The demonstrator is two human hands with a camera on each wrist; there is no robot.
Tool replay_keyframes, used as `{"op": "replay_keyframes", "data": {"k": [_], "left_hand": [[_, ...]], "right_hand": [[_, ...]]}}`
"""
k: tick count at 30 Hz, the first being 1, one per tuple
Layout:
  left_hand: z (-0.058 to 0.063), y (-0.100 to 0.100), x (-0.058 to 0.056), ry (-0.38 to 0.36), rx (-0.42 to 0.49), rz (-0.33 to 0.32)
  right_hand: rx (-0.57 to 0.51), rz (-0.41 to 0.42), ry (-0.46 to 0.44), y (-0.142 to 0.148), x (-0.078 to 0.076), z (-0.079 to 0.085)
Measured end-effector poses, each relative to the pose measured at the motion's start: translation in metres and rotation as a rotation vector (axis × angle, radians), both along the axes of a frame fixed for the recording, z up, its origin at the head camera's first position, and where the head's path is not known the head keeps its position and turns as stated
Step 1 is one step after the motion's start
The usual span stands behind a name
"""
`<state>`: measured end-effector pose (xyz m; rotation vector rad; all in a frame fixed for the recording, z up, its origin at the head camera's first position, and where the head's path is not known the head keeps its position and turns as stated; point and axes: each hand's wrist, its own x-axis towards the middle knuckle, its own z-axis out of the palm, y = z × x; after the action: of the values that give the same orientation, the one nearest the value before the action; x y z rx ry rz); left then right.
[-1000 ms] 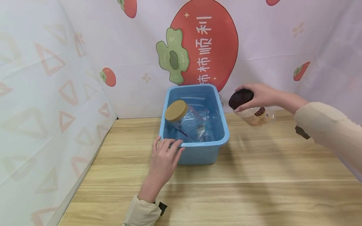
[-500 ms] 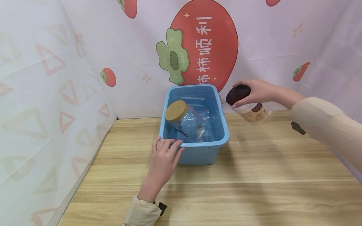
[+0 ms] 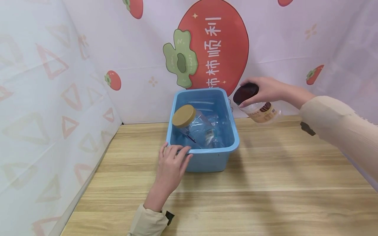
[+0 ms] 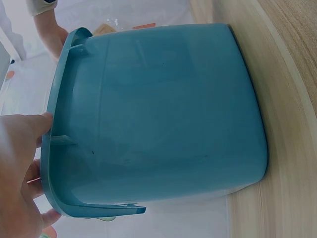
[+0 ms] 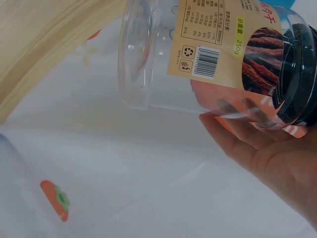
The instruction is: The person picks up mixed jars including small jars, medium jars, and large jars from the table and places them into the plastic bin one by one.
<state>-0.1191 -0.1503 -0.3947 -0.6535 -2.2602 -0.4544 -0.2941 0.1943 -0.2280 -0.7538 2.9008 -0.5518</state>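
Observation:
My left hand [image 3: 170, 167] grips the near rim of a blue plastic basin [image 3: 206, 161], toward its left corner. In the left wrist view its fingertips go over the rim of the basin [image 4: 153, 119]. My right hand [image 3: 270, 89] holds a clear plastic jar [image 3: 261, 114] by its dark lid, tilted in the air to the right of the basin. The right wrist view shows the jar's label [image 5: 205, 42], with a barcode and a picture of dried meat strips; no contents show inside. A clear jar with a gold lid [image 3: 184, 116] leans inside the basin.
More clear plastic containers [image 3: 217, 141] lie in the basin beside the gold-lidded jar, hard to tell apart. The basin stands on a wooden table [image 3: 236, 209], close to a fabric backdrop [image 3: 141, 98] printed with persimmons. Another white sheet hangs along the left.
My right hand has moved slightly left and up with the dark-lidded jar, nearer the basin. My left hand, the basin and its contents have not moved.

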Motion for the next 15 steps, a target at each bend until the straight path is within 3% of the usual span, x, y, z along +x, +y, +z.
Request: {"op": "replay_keyframes", "data": {"k": [15], "left_hand": [[0.0, 0.0, 0.0, -0.008, -0.01, 0.008]], "right_hand": [[-0.012, 0.004, -0.036, -0.013, -0.003, 0.017]]}}
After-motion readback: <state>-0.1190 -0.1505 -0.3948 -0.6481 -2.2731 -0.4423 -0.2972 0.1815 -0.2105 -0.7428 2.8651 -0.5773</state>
